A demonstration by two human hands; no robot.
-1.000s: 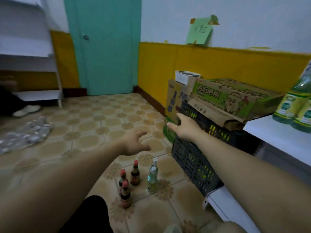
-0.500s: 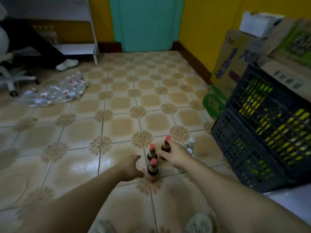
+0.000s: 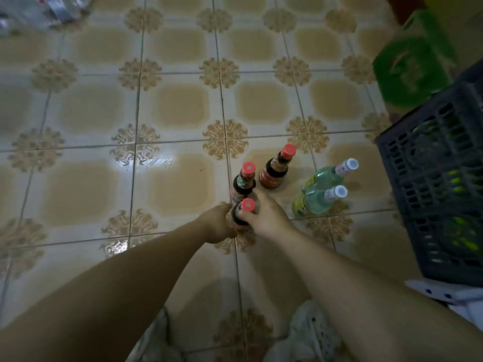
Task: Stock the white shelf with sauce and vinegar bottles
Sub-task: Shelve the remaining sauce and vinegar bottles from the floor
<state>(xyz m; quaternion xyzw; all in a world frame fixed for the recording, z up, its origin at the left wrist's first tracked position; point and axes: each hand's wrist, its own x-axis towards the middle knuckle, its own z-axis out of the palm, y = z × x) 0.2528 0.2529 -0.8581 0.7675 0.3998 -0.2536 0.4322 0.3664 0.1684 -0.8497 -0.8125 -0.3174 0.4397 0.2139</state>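
Three dark sauce bottles with red caps stand on the tiled floor beside two clear vinegar bottles (image 3: 317, 194) with white caps. My right hand (image 3: 264, 218) grips the neck of the nearest sauce bottle (image 3: 247, 205), thumb just under its cap. My left hand (image 3: 217, 226) is curled against the left side of that bottle's body, its fingertips hidden. The middle sauce bottle (image 3: 245, 178) stands right behind, and the far sauce bottle (image 3: 278, 168) stands apart. A white shelf (image 3: 431, 292) shows only as a corner at the lower right.
A black plastic crate (image 3: 444, 178) rises at the right, close to the vinegar bottles. A green carton (image 3: 413, 69) sits behind it. A plastic-wrapped pack of bottles (image 3: 39, 11) lies at the top left. My white shoes (image 3: 313, 335) are at the bottom edge.
My view has dropped to the floor. My right hand moved from the far sauce bottle to the nearest one's neck, and my left hand closed in against that bottle.
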